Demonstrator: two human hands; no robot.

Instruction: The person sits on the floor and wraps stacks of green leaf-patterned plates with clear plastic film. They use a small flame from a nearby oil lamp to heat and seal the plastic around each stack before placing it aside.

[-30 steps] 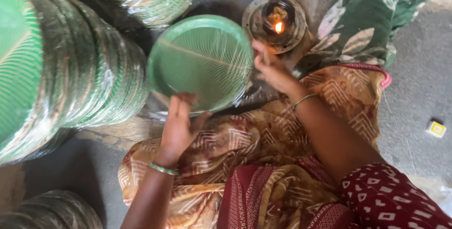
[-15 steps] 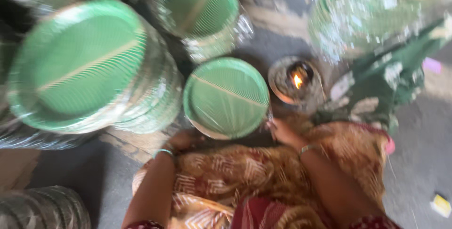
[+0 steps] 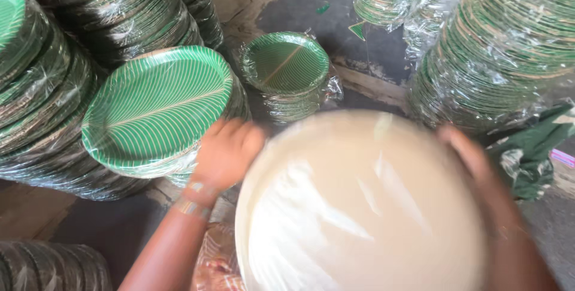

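- Cream-coloured underside of a round plate (image 3: 359,207) faced up, blurred, held between both hands just above the person's lap.
- Left hand (image 3: 226,152) lay at its left rim, fingers (image 3: 239,132) curled on the edge; right hand (image 3: 473,159) gripped the right rim. Both were equally near; being round, the plate had no long axis.
- Ahead and left: a stack of green leaf-print plates (image 3: 157,108); a smaller wrapped stack (image 3: 287,66) beyond.
- Floor (image 3: 305,9) was dark and patchy; tall wrapped stacks (image 3: 497,45) crowded the right.
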